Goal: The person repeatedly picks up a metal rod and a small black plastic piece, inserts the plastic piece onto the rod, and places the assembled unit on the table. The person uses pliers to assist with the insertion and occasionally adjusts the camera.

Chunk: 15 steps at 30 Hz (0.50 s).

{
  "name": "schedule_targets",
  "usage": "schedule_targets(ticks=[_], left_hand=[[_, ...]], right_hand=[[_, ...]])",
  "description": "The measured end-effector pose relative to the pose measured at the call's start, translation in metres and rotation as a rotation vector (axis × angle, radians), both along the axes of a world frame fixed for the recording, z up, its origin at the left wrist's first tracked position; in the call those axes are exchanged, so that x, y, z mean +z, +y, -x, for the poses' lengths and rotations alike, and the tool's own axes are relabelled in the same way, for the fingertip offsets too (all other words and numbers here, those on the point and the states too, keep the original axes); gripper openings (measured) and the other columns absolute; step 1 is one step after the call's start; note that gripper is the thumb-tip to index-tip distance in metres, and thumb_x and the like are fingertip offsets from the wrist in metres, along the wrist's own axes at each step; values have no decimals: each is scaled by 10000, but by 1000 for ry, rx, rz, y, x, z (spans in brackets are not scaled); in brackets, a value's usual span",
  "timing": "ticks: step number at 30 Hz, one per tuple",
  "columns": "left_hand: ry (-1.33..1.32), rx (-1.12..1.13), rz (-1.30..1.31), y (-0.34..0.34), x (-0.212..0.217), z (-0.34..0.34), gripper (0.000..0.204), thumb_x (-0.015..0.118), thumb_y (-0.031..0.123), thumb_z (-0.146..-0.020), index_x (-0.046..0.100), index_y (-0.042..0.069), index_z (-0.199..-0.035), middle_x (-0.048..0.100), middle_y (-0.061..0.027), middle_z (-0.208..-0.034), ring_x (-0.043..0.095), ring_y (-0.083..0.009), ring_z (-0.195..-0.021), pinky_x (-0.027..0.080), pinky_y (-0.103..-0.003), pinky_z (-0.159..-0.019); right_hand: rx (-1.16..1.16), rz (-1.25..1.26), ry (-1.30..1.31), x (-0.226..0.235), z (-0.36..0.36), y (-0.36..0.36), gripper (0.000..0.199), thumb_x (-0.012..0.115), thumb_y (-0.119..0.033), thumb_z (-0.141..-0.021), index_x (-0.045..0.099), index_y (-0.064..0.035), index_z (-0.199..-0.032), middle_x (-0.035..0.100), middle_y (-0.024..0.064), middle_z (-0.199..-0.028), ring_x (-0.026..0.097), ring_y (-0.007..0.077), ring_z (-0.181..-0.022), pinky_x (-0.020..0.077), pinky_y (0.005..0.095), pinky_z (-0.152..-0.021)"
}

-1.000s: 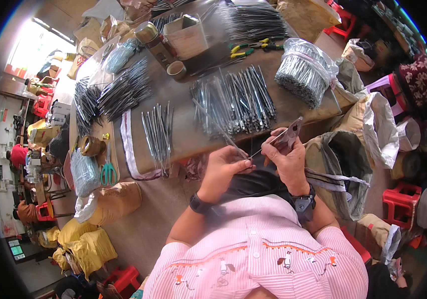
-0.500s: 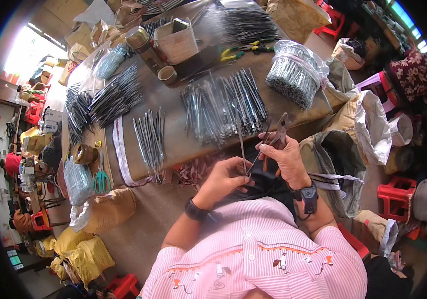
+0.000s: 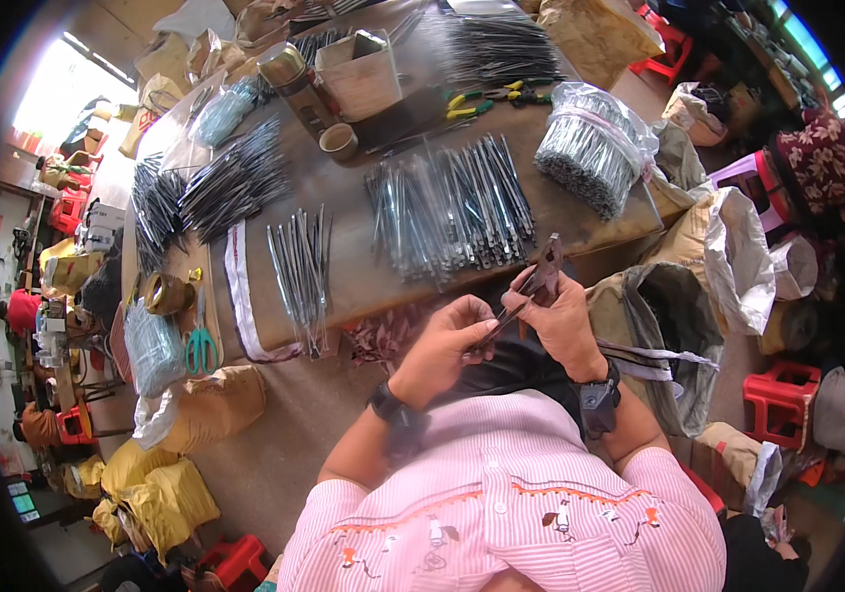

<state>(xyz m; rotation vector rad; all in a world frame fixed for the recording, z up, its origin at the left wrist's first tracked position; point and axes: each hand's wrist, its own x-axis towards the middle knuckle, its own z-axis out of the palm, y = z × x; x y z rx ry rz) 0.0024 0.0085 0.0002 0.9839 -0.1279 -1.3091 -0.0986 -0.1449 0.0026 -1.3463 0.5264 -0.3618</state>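
Left hand nearer pliers in right hand; white box dark-lettered.

Pliers were dull metal; strips by front edge of tabletop looked glossy metal; right-corner bundle was wrapped in shiny clear plastic.

tilted dark pliers and thin strip

Brownish pliers, pink-and-white striped shirt, teal scissors
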Motion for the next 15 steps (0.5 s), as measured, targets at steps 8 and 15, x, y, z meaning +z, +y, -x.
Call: schedule_targets(ticks=[8,15], left_hand=[[-133,90,20,-1,-5,7,190,666,66,-878,658,67,-1067,614,34,-794,494,-18,-552,358,-160,-459],[-587,111,-55,-4,3,12,237,594,3,-881,690,56,-1090,585,51,-753,459,-10,-516,363,-167,-464]], right_hand=[[-112,-721,-22,-16,16,-18,263,553,-252,-936,632,-2,-944,662,167,-981,662,245,-842,547,331,-747],[218,-932,-97,-31,55,-23,352,494,-165,-833,531,-42,-1161,576,251,-1157,652,350,-881,585,351,-636]])
